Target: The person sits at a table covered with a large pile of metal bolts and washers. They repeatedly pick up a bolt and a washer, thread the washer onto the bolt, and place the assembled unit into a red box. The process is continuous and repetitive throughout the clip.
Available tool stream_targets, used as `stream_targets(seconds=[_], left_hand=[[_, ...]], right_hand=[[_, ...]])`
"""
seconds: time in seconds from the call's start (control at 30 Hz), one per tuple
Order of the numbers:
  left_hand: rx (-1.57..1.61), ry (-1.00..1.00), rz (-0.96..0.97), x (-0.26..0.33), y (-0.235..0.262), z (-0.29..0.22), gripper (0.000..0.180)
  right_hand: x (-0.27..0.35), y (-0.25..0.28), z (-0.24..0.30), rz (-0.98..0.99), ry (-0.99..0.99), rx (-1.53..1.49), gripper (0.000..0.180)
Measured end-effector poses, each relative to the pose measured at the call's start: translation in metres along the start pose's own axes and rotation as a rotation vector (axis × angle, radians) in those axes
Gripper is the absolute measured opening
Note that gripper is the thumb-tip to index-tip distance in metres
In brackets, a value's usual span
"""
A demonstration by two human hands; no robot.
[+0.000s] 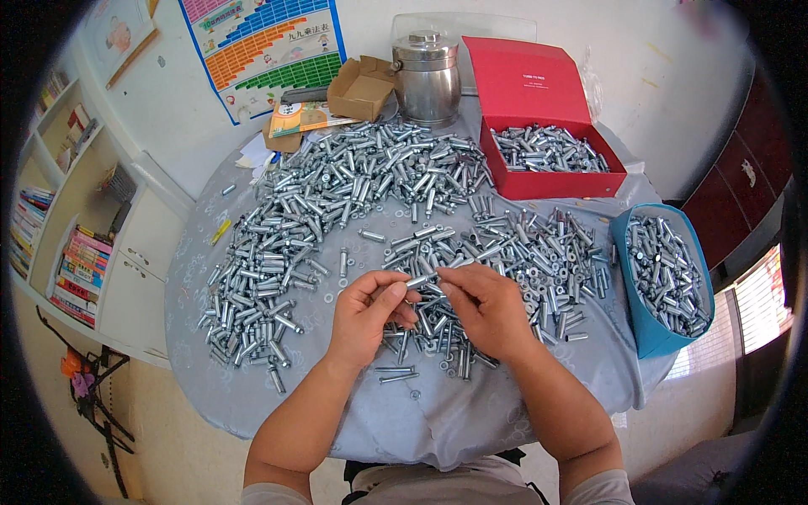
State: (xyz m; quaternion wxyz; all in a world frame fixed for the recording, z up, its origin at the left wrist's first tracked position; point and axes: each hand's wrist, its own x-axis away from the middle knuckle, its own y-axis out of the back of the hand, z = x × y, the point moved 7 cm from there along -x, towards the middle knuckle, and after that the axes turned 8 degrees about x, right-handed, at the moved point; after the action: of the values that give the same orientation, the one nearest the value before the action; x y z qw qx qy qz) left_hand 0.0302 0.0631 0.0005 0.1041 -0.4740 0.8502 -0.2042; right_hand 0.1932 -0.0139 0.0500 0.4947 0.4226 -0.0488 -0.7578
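A round desk (438, 421) under a grey patterned cloth spreads around both grips. Beyond them and curving down to their left lies the biggest heap of metal bolts (328, 189); a smaller pile of bolts, sleeves and washers (539, 261) begins just beyond the grips and runs off to their right, part of it under them. Farther away, ahead and to the right, stands a red box (551, 187) with its lid raised and bolts inside; well to the right, a blue bin (661, 339) carries more. Far ahead, past the heap, sit a lidded steel pot (427, 82) and, left of it, an open cardboard box (362, 107). The right grip (490, 307) is narrow, pinching one end of a single metal bolt (422, 280); the left grip (370, 311) pinches its other end, so it lies between the two. Near the left grip's outer side rest loose washers (329, 298)
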Motion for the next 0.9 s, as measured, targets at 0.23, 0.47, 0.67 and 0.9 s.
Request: stream_targets(seconds=[0.23,0.47,0.67,0.9], left_hand=[[-0.062,-0.027,0.037,0.0,0.003,0.001,0.017],[-0.069,0.014,0.039,-0.001,-0.001,0.003,0.014],[-0.104,0.005,0.051,0.003,-0.005,-0.002,0.016],[-0.285,-0.115,-0.049,-0.008,0.018,-0.014,0.021]], right_hand=[[0.003,-0.004,0.004,0.134,-0.119,-0.019,0.017],[0.0,0.001,0.006,0.135,-0.212,-0.069,0.019],[0.001,-0.006,0.008,0.167,-0.088,-0.067,0.021],[-0.004,0.014,-0.016,-0.035,-0.295,0.067,0.02]])
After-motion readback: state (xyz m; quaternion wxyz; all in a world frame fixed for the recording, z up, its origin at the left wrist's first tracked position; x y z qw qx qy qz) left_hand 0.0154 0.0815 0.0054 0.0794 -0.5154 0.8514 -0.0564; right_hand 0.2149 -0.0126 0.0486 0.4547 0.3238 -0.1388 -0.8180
